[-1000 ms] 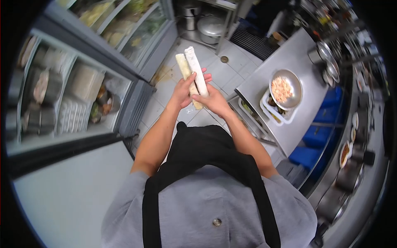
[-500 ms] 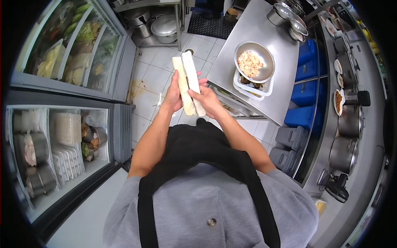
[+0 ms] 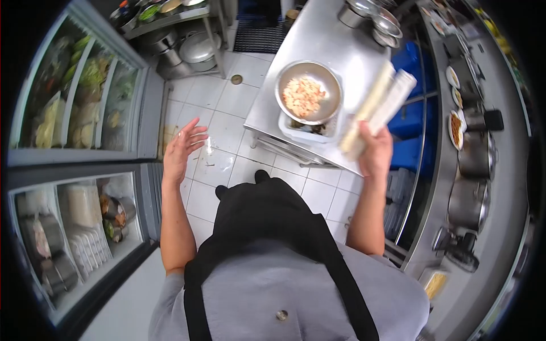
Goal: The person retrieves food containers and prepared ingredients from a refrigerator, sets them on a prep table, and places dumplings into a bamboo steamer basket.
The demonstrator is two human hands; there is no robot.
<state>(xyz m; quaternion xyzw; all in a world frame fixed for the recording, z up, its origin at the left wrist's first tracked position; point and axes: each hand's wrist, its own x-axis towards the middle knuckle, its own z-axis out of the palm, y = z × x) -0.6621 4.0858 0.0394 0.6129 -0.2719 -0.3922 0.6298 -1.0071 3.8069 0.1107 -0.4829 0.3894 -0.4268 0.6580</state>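
Note:
My right hand (image 3: pixel 376 152) grips two long, pale sticks side by side, a yellowish stick (image 3: pixel 372 94) and a whiter stick (image 3: pixel 398 96). They look like wrapped packs, but blur hides their exact kind. Both are tilted over the right edge of the steel table (image 3: pixel 335 34). Left of them, a steel bowl (image 3: pixel 331 98) of chopped pinkish-orange pieces (image 3: pixel 302 96) rests on a white plastic basket (image 3: pixel 293 132) with dark contents. Over the floor near the fridge, my left hand (image 3: pixel 183 150) is raised with its fingers apart, holding nothing.
Glass-door fridges (image 3: pixel 151 113) with food and steel containers line the left. Behind the table stand blue bins (image 3: pixel 412 122). On the right counter are large pots (image 3: pixel 469 204) and plates of food (image 3: pixel 455 129). A lidded pot (image 3: pixel 198 48) sits on a rack at the back.
My hands have come apart. The right hand has carried both sticks rightward to the table's edge, while the left has let go and moved left. The view has turned to the right.

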